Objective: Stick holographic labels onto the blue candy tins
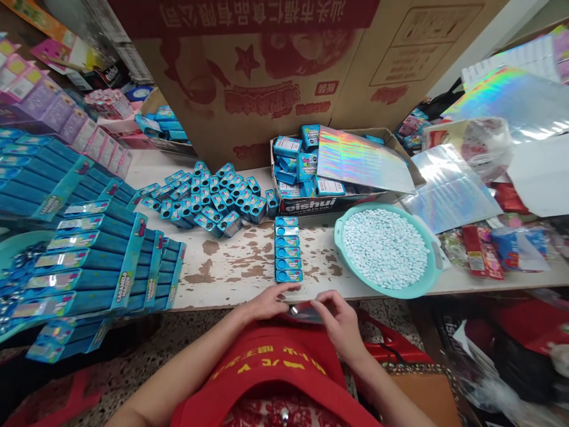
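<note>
A short column of several small blue candy boxes with round openings lies near the front table edge. My left hand is just below it, its index finger stretched along the edge and its fingers apart. To its right, my right hand is closed in a pinch at the table edge; what its fingertips hold, if anything, cannot be made out. Between the hands, over my lap, is a greyish shiny thing, partly hidden. A turquoise basin full of pale blue candies stands to the right.
Many loose blue boxes cluster at the back left. Stacked blue display packs fill the left side. An open carton of blue boxes, topped by a shiny sheet, stands before a tall cardboard box.
</note>
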The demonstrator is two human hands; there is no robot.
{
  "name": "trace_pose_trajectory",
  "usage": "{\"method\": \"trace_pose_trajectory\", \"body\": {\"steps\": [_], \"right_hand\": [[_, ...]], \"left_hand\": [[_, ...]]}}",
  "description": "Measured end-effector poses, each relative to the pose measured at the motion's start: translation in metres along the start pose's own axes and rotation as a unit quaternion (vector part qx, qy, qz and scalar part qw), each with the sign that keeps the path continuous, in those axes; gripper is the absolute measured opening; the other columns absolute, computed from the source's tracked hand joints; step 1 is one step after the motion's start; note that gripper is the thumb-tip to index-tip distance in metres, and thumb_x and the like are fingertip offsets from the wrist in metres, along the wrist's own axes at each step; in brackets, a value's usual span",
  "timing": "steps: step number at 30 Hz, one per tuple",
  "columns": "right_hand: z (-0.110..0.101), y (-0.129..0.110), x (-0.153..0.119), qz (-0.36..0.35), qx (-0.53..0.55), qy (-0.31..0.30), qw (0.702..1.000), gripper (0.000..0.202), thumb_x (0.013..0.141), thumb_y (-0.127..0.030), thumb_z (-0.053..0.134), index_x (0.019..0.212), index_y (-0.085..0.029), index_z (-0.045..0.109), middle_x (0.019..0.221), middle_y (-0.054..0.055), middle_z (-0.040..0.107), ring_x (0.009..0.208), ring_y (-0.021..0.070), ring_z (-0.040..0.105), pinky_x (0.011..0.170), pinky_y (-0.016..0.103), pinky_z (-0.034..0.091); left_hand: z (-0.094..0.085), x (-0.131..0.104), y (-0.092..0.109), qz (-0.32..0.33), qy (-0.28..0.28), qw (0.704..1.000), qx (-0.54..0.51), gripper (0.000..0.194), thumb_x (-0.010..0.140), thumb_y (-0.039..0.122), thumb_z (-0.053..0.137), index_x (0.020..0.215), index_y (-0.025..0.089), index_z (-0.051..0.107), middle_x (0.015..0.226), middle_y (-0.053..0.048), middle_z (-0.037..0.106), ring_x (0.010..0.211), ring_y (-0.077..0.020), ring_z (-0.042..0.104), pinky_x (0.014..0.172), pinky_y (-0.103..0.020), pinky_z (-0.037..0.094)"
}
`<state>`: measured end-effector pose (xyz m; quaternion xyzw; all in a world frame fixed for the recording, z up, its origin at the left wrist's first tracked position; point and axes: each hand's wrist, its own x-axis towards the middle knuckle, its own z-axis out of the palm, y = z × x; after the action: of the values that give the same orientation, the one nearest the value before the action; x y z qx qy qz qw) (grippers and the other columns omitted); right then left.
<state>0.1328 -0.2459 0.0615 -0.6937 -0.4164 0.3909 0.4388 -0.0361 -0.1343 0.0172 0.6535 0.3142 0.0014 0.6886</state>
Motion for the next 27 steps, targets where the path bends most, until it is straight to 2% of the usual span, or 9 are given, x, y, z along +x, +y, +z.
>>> {"method": "trace_pose_trajectory", "body": {"steps": [2,4,5,7,10,13,19,23,27], "right_hand": [[0.005,-0.005,0.012,0.032,0.04,0.043,0.998,0.027,0.076,-0.046,0.062,0.071,-0.021,0.054,0.067,0.0,0.057,0.064,0.0145,0.052,0.062,0.027,0.043],[0.014,-0.003,0.022,0.049,0.063,0.07,0.994,0.032,0.071,-0.05,0.064,0.069,-0.02,0.053,0.064,-0.001,0.055,0.061,0.0136,0.05,0.06,0.026,0.042],[0.019,0.0,0.025,0.059,0.074,0.08,0.992,0.034,0.07,-0.052,0.065,0.068,-0.02,0.053,0.063,-0.001,0.055,0.06,0.0134,0.049,0.059,0.026,0.042],[0.028,0.004,0.029,0.08,0.095,0.09,0.988,0.037,0.066,-0.055,0.067,0.067,-0.02,0.053,0.062,-0.002,0.055,0.059,0.0135,0.049,0.059,0.027,0.042],[0.04,0.01,0.03,0.102,0.12,0.089,0.984,0.038,0.064,-0.055,0.068,0.068,-0.02,0.053,0.063,-0.001,0.056,0.062,0.0148,0.051,0.062,0.028,0.043],[0.052,0.014,0.03,0.107,0.108,0.092,0.984,0.035,0.068,-0.053,0.065,0.07,-0.02,0.055,0.068,0.001,0.057,0.067,0.0162,0.052,0.065,0.029,0.044],[0.073,0.032,0.04,0.074,0.004,0.191,0.979,0.034,0.068,-0.053,0.063,0.069,-0.019,0.062,0.089,0.007,0.049,0.093,0.0235,0.048,0.073,0.032,0.043],[0.083,0.047,0.049,0.067,-0.006,0.211,0.975,0.03,0.07,-0.049,0.063,0.07,-0.019,0.063,0.091,0.007,0.044,0.097,0.0241,0.045,0.077,0.034,0.043],[0.091,0.058,0.054,0.069,0.03,0.239,0.968,0.03,0.068,-0.047,0.063,0.07,-0.018,0.057,0.096,0.008,0.044,0.098,0.0231,0.047,0.074,0.033,0.046]], "left_hand": [[-0.002,-0.006,0.01,0.038,-0.059,0.99,-0.124,0.068,0.066,0.023,0.059,0.133,0.024,0.045,0.134,-0.005,0.051,0.115,-0.0244,0.05,0.094,-0.035,0.041],[-0.002,-0.01,0.016,0.031,-0.069,0.976,-0.203,0.066,0.066,0.025,0.062,0.13,0.023,0.048,0.123,-0.007,0.059,0.112,-0.0237,0.053,0.093,-0.036,0.041],[-0.001,-0.011,0.018,0.015,-0.049,0.974,-0.223,0.062,0.067,0.026,0.064,0.127,0.022,0.05,0.114,-0.008,0.064,0.106,-0.0224,0.057,0.088,-0.034,0.043],[0.002,-0.01,0.016,-0.025,0.027,0.973,-0.228,0.047,0.069,0.033,0.065,0.112,0.017,0.058,0.09,-0.007,0.069,0.085,-0.0182,0.062,0.073,-0.029,0.047],[0.005,-0.004,0.005,-0.063,0.138,0.968,-0.202,0.033,0.069,0.045,0.061,0.081,0.014,0.059,0.062,-0.002,0.063,0.057,-0.0119,0.056,0.055,-0.023,0.043],[-0.001,-0.001,-0.003,-0.058,0.18,0.968,-0.164,0.029,0.071,0.044,0.056,0.071,0.015,0.055,0.054,0.002,0.056,0.049,-0.0096,0.051,0.052,-0.022,0.041],[-0.022,-0.003,0.002,-0.032,0.232,0.972,-0.007,0.024,0.077,0.031,0.047,0.099,0.02,0.048,0.052,0.008,0.048,0.051,-0.0115,0.05,0.053,-0.022,0.039],[-0.027,0.003,0.0,-0.017,0.237,0.968,0.08,0.019,0.079,0.023,0.04,0.098,0.021,0.044,0.055,0.008,0.048,0.055,-0.0122,0.05,0.056,-0.023,0.037],[-0.023,0.019,-0.015,-0.015,0.234,0.969,0.073,0.018,0.082,0.017,0.035,0.098,0.02,0.04,0.057,0.007,0.049,0.057,-0.0132,0.051,0.06,-0.024,0.039]]}}
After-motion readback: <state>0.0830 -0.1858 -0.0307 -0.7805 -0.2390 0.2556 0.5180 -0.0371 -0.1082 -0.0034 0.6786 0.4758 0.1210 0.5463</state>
